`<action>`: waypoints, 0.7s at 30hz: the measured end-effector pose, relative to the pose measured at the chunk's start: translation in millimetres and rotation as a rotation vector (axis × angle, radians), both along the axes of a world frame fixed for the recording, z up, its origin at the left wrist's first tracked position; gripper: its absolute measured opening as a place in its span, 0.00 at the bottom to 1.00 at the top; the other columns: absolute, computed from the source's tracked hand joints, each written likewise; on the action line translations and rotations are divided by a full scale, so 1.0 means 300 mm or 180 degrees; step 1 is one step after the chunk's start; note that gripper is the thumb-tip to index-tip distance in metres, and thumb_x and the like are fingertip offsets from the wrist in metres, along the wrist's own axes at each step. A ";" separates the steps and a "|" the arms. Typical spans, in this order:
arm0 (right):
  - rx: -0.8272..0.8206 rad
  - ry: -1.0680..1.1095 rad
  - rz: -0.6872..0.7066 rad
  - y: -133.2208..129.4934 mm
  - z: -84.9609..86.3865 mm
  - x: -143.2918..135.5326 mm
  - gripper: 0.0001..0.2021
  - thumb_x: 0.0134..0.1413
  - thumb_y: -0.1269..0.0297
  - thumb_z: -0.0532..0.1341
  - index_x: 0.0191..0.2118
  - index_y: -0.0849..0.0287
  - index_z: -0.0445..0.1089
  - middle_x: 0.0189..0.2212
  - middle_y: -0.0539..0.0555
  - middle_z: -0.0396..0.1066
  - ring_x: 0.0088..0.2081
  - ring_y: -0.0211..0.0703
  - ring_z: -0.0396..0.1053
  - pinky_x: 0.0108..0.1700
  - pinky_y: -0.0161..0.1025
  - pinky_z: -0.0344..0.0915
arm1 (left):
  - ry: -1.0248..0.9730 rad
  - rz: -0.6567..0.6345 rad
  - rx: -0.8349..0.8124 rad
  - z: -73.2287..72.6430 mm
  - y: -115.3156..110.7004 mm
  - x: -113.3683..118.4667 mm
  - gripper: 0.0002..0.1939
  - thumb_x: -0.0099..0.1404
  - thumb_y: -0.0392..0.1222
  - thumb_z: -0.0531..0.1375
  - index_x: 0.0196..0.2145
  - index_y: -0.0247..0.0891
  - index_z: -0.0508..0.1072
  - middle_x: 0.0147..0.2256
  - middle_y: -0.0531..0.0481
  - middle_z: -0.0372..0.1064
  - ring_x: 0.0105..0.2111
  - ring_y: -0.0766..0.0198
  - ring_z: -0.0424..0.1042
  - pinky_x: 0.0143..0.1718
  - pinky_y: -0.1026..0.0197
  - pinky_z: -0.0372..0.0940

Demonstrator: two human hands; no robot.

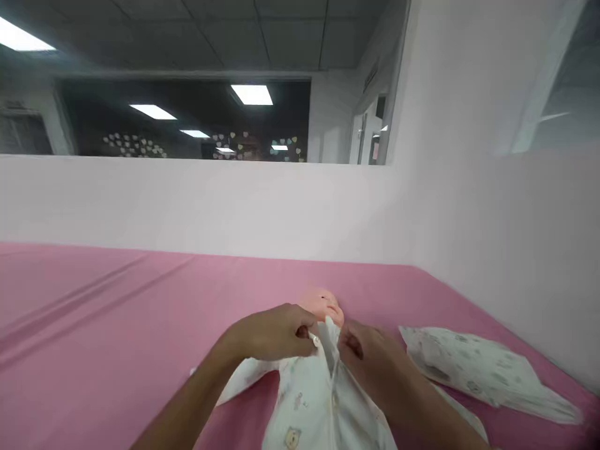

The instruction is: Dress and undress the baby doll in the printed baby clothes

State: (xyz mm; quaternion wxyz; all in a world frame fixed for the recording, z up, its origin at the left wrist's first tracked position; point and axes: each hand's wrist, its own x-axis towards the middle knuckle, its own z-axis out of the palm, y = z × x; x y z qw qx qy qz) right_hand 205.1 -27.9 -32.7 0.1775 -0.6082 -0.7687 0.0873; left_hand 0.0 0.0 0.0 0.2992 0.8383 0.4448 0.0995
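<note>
A baby doll lies on its back on the pink sheet, its head toward the wall. It wears a white printed baby outfit with a front opening running down the middle. At the neck, my left hand pinches one edge of the opening, near a small snap or button. Across from it, my right hand grips the other edge, pulled up slightly at the collar. The two edges stand apart at the top. One sleeve stretches out to the left; the other is partly hidden under my right forearm.
On the right lies a folded white printed cloth item, seemingly in a clear bag. The pink sheet has creases at the left. A white wall with a window above it bounds the far side; another wall rises at the right.
</note>
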 end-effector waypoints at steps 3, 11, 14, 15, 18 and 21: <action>-0.0105 -0.0139 0.0096 -0.064 -0.003 -0.023 0.11 0.55 0.62 0.52 0.23 0.57 0.54 0.21 0.47 0.64 0.24 0.37 0.54 0.26 0.38 0.42 | 0.0099 -0.0030 -0.0031 0.009 -0.020 -0.009 0.10 0.58 0.45 0.56 0.25 0.38 0.59 0.24 0.58 0.54 0.23 0.70 0.52 0.22 0.63 0.45; -0.0230 -0.0471 0.0329 -0.111 -0.026 -0.040 0.07 0.47 0.70 0.51 0.21 0.59 0.56 0.22 0.48 0.66 0.24 0.36 0.55 0.27 0.39 0.41 | 0.0050 -0.0204 0.0032 0.014 -0.031 -0.011 0.10 0.59 0.48 0.58 0.27 0.39 0.68 0.26 0.57 0.59 0.25 0.70 0.58 0.23 0.64 0.47; -0.0438 -0.0483 0.0313 -0.099 -0.017 -0.045 0.08 0.47 0.67 0.53 0.21 0.59 0.55 0.21 0.48 0.65 0.24 0.35 0.54 0.26 0.39 0.41 | 0.0183 -0.0147 0.0077 0.023 -0.038 -0.007 0.10 0.59 0.47 0.57 0.28 0.38 0.70 0.26 0.56 0.60 0.24 0.70 0.58 0.23 0.64 0.48; -0.0488 -0.0521 0.0327 -0.097 -0.014 -0.050 0.08 0.47 0.67 0.53 0.21 0.59 0.54 0.21 0.48 0.66 0.24 0.35 0.54 0.27 0.39 0.41 | 0.0215 -0.0126 0.0091 0.029 -0.044 -0.004 0.09 0.59 0.47 0.57 0.30 0.39 0.72 0.27 0.56 0.61 0.25 0.70 0.58 0.23 0.64 0.49; -0.0496 -0.0613 0.0363 -0.098 -0.011 -0.059 0.06 0.46 0.69 0.54 0.22 0.59 0.55 0.24 0.49 0.68 0.25 0.36 0.56 0.28 0.39 0.41 | 0.0113 -0.0133 0.0164 0.048 -0.073 0.012 0.13 0.60 0.48 0.57 0.42 0.45 0.74 0.35 0.55 0.67 0.32 0.67 0.65 0.28 0.65 0.56; -0.0306 -0.0656 0.0396 -0.099 -0.021 -0.053 0.05 0.45 0.71 0.53 0.22 0.60 0.57 0.24 0.50 0.70 0.26 0.37 0.59 0.28 0.39 0.41 | -0.0001 -0.0179 0.0327 0.055 -0.104 0.033 0.15 0.62 0.46 0.56 0.46 0.50 0.73 0.43 0.54 0.69 0.40 0.64 0.67 0.34 0.65 0.59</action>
